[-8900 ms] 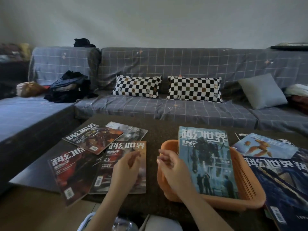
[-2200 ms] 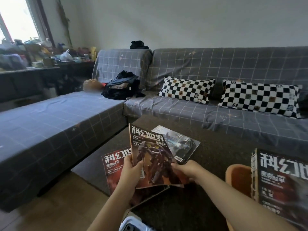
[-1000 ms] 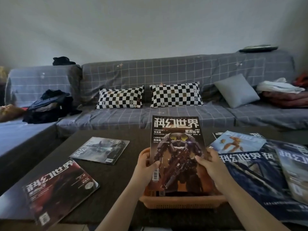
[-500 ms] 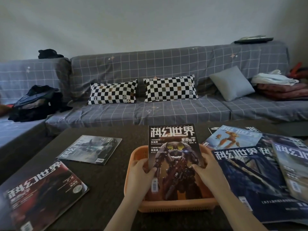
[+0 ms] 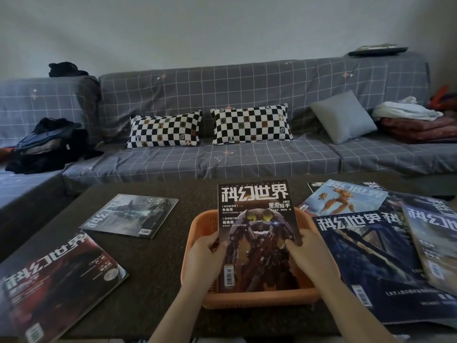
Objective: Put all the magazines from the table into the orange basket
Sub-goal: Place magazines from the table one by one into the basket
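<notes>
Left hand [image 5: 204,259]: grips the left edge of the robot-cover magazine [image 5: 257,233], thumb on the cover, fingers curled behind it.
Right hand [image 5: 309,256]: grips the right edge of the same magazine, thumb lying across the lower cover.
Robot-cover magazine: stands tilted in the orange basket [image 5: 197,233], lower end down inside, upper half leaning out over the far rim — I cannot tell whether its bottom edge rests on what lies beneath.
Orange basket: sits on the dark table [image 5: 160,268] near the front edge, between the two arms; what it already holds is hidden by the held magazine.
Left of the basket: a grey magazine [image 5: 129,215] lies flat toward the far side of the table, and a red magazine [image 5: 54,285] lies flat nearer the front left corner — the two are apart from each other and from the basket.
Right of the basket: a dark blue magazine [image 5: 376,258] lies just beside the basket wall; a light blue one with an orange figure [image 5: 343,198] lies behind it, partly under it; a pale magazine [image 5: 435,241] overlaps the dark blue one at the right edge.
Behind the table: a grey checked sofa [image 5: 247,159] with two black-and-white chequered cushions [image 5: 210,126], a plain grey cushion [image 5: 345,116], a dark heap of clothes [image 5: 47,144] on the left and folded cloth [image 5: 415,120] on the right.
</notes>
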`<move>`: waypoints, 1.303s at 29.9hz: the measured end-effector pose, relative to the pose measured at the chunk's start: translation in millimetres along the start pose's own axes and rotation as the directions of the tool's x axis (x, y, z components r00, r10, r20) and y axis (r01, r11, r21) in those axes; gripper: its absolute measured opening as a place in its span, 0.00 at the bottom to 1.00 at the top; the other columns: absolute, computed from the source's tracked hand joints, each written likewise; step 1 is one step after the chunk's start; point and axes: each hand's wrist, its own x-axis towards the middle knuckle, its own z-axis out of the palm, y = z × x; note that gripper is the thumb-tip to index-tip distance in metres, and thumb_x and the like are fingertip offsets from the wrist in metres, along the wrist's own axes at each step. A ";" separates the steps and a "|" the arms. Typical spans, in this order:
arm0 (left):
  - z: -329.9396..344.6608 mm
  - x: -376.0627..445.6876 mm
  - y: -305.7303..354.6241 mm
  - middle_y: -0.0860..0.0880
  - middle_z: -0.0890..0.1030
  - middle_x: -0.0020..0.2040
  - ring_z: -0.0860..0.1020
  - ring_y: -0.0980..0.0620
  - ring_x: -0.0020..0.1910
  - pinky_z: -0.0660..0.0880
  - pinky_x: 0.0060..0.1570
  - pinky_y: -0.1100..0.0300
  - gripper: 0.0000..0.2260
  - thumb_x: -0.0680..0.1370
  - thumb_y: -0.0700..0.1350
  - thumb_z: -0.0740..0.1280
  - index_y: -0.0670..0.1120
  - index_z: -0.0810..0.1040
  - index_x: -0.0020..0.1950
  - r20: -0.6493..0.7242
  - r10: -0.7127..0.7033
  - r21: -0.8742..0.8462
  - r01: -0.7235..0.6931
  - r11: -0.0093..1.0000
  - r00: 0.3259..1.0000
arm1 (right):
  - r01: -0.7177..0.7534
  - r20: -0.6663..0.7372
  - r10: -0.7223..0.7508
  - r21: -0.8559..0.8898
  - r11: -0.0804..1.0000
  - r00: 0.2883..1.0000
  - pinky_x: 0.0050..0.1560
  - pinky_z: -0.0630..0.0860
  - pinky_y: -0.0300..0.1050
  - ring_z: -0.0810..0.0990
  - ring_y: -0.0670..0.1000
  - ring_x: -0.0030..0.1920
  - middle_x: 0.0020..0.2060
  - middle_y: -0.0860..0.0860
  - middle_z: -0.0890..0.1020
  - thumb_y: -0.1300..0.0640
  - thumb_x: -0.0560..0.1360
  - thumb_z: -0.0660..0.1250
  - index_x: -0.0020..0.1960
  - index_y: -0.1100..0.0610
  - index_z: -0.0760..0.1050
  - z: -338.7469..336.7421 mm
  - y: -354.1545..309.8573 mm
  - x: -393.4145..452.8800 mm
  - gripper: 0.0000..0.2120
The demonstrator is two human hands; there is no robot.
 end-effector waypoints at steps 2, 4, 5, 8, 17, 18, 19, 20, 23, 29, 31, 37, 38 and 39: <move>-1.6 -0.2 1.0 0.71 0.80 0.35 0.81 0.68 0.34 0.77 0.34 0.65 0.10 0.79 0.51 0.63 0.68 0.74 0.55 -0.010 -0.030 -0.037 0.029 0.999 1.000 | -0.037 0.045 0.036 0.024 0.999 0.998 0.28 0.68 0.35 0.81 0.44 0.31 0.32 0.48 0.82 0.51 0.77 0.62 0.43 0.52 0.75 0.0 1.4 1.6 0.07; -3.0 0.0 1.5 0.69 0.81 0.34 0.81 0.66 0.34 0.81 0.39 0.58 0.09 0.79 0.51 0.63 0.68 0.75 0.51 -0.018 -0.053 -0.071 0.051 0.996 0.998 | -0.046 0.047 0.044 0.030 0.999 0.998 0.28 0.70 0.36 0.81 0.44 0.29 0.31 0.49 0.82 0.50 0.77 0.62 0.42 0.52 0.75 -0.3 2.3 2.6 0.08; -3.0 0.0 1.5 0.66 0.82 0.34 0.82 0.64 0.34 0.82 0.41 0.55 0.08 0.79 0.52 0.64 0.67 0.76 0.47 -0.015 -0.058 -0.080 0.056 0.995 0.998 | -0.050 0.039 0.049 0.037 0.998 0.998 0.28 0.71 0.36 0.81 0.44 0.27 0.30 0.49 0.82 0.50 0.77 0.62 0.42 0.52 0.74 -0.3 2.6 3.0 0.08; -2.3 -0.2 1.4 0.61 0.84 0.33 0.83 0.59 0.33 0.83 0.42 0.52 0.11 0.78 0.53 0.65 0.66 0.77 0.37 -0.022 -0.055 -0.089 0.053 0.995 0.998 | -0.066 0.036 0.065 0.045 0.997 0.997 0.24 0.71 0.35 0.81 0.43 0.25 0.27 0.49 0.82 0.50 0.77 0.62 0.44 0.53 0.74 -0.4 2.4 3.9 0.07; -0.2 -0.4 5.6 0.56 0.85 0.38 0.81 0.66 0.33 0.82 0.36 0.61 0.09 0.79 0.52 0.62 0.57 0.77 0.59 -0.038 0.005 -0.037 -0.007 0.999 0.999 | 0.026 -0.022 -0.024 0.108 0.994 0.999 0.35 0.67 0.30 0.75 0.39 0.37 0.43 0.44 0.79 0.52 0.77 0.62 0.63 0.52 0.71 -5.0 -8.5 -2.2 0.15; -1.2 -1.8 7.3 0.56 0.84 0.42 0.80 0.69 0.33 0.78 0.32 0.69 0.15 0.80 0.51 0.63 0.55 0.73 0.66 -0.060 0.019 -0.021 -0.020 1.000 0.998 | 0.069 -0.060 -0.062 0.132 0.989 0.996 0.42 0.68 0.30 0.77 0.41 0.42 0.50 0.46 0.80 0.53 0.77 0.63 0.66 0.51 0.69 -6.6 -10.8 -5.6 0.18; -2.8 -3.9 9.0 0.56 0.83 0.50 0.78 0.72 0.36 0.74 0.33 0.75 0.20 0.80 0.50 0.63 0.52 0.68 0.72 -0.081 0.020 -0.022 -0.022 1.000 0.997 | 0.114 -0.101 -0.100 0.137 0.984 0.990 0.49 0.68 0.33 0.78 0.45 0.50 0.58 0.48 0.78 0.53 0.77 0.64 0.68 0.51 0.67 -7.6 -12.6 -10.4 0.20; -8.8 -7.9 9.2 0.55 0.80 0.59 0.78 0.71 0.43 0.73 0.39 0.76 0.23 0.80 0.50 0.64 0.51 0.65 0.74 -0.106 0.030 -0.032 -0.034 0.999 0.994 | 0.168 -0.145 -0.150 0.114 0.979 0.978 0.53 0.68 0.36 0.77 0.47 0.57 0.62 0.49 0.76 0.53 0.76 0.64 0.69 0.51 0.66 -7.3 -17.1 -17.1 0.22; -29.7 -16.2 9.7 0.52 0.76 0.67 0.76 0.58 0.60 0.74 0.57 0.61 0.22 0.79 0.48 0.65 0.52 0.66 0.73 -0.163 0.063 -0.065 -0.074 0.995 0.985 | 0.309 -0.241 -0.286 0.061 0.949 0.927 0.51 0.73 0.33 0.75 0.43 0.55 0.61 0.48 0.76 0.53 0.75 0.66 0.67 0.53 0.68 1.5 -34.2 -32.1 0.21; -80.0 -23.4 -24.0 0.53 0.78 0.63 0.73 0.69 0.45 0.69 0.37 0.74 0.20 0.78 0.45 0.66 0.50 0.70 0.70 -0.268 0.079 -0.063 -0.099 0.993 0.960 | 0.440 -0.037 -0.452 0.313 0.842 0.891 0.50 0.75 0.34 0.77 0.38 0.51 0.51 0.38 0.77 0.48 0.75 0.65 0.59 0.44 0.70 56.8 -97.0 -65.5 0.14; -96.6 -27.1 -41.8 0.54 0.78 0.60 0.73 0.69 0.45 0.69 0.38 0.74 0.19 0.79 0.45 0.66 0.50 0.71 0.70 -0.301 0.047 -0.070 -0.072 0.995 0.952 | 0.454 0.026 -0.491 0.339 0.824 0.871 0.46 0.74 0.29 0.77 0.35 0.48 0.48 0.37 0.78 0.48 0.75 0.65 0.57 0.42 0.69 80.5 -112.7 -73.9 0.11; -132.5 -40.6 -84.7 0.59 0.79 0.51 0.77 0.65 0.46 0.71 0.36 0.74 0.15 0.79 0.46 0.66 0.50 0.75 0.66 -0.402 -0.011 -0.069 -0.018 0.997 0.916 | 0.423 0.150 -0.529 0.441 0.792 0.835 0.43 0.71 0.24 0.77 0.36 0.50 0.48 0.39 0.79 0.50 0.75 0.66 0.57 0.45 0.72 137.3 -144.0 -86.8 0.11; -136.1 -41.9 -89.3 0.56 0.80 0.54 0.77 0.62 0.48 0.71 0.38 0.72 0.15 0.79 0.46 0.66 0.50 0.75 0.65 -0.411 -0.020 -0.072 -0.010 0.997 0.911 | 0.419 0.177 -0.529 0.427 0.801 0.830 0.42 0.70 0.24 0.76 0.35 0.50 0.47 0.38 0.78 0.50 0.75 0.66 0.57 0.45 0.72 144.8 -147.6 -86.9 0.11; -142.3 -44.7 -96.5 0.53 0.80 0.56 0.77 0.61 0.50 0.72 0.41 0.71 0.15 0.79 0.46 0.65 0.50 0.75 0.65 -0.424 -0.042 -0.078 0.010 0.997 0.904 | 0.410 0.209 -0.525 0.417 0.811 0.825 0.41 0.69 0.24 0.76 0.34 0.49 0.47 0.37 0.78 0.49 0.75 0.66 0.57 0.45 0.72 156.2 -152.5 -88.1 0.11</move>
